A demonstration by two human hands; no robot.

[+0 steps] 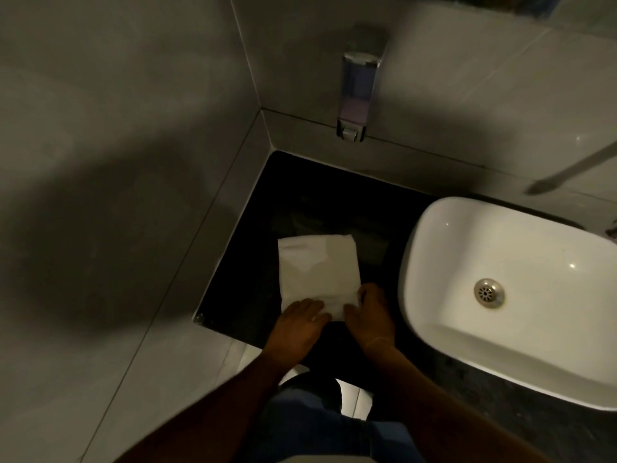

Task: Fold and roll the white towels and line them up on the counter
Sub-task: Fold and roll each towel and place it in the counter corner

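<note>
1. In a dim washroom corner, we stand at the dark counter (pixel 253 208) with one white towel (pixel 317 272) laid flat, already folded into a narrow rectangle that runs away from us, beyond our fingertips

2. Our left hand (pixel 297 324) lies palm down on the towel's near left corner, fingers together and flat; it presses and does not appear to pinch

3. Our right hand (pixel 369 310) sits just beside it on the near right corner, fingers curled at the cloth's edge; whether they have the hem gripped or only rest on it, we cannot tell in this light

4. The two hands are close but not touching, with a strip of towel showing between them

5. To the right of the right hand stands the white basin (pixel 510 295), near but apart from the towel; on the wall well beyond both hands hangs a soap dispenser (pixel 357 85)

6. We judge that folding is done and rolling is about to begin from the near end: no roll shows under the hands yet

7. The next move calls for turning the near edge over tightly and evenly with both hands, then pushing the roll away from us, keeping its ends square

8. No finished rolls are in view, so the line-up on the counter looks not yet started
</note>
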